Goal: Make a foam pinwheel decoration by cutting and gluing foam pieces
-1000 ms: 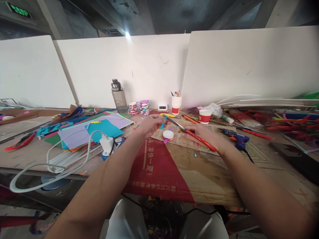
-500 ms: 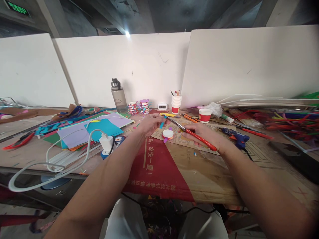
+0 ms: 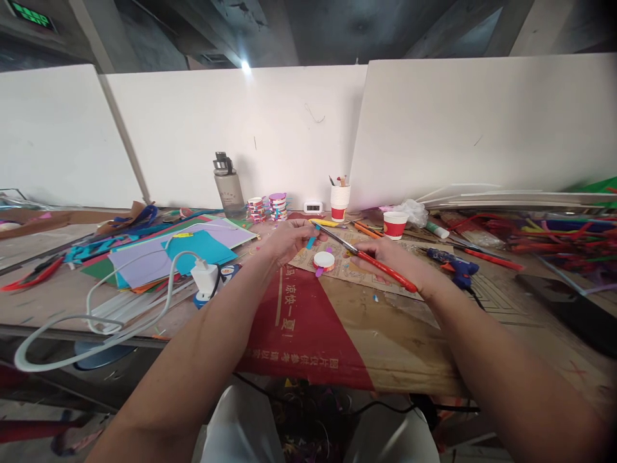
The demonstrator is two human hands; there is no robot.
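Behind both hands, a paper cup stack (image 3: 340, 202) holds small sticks.

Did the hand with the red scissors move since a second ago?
No. The right hand stays just right of the small white round piece on the table, with the red scissors pointing at the blue strip as before.

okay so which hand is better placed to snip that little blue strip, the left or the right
Right, probably. The right hand holds the red scissors, blades pointing at the blue strip. The left hand is busy pinching that strip.
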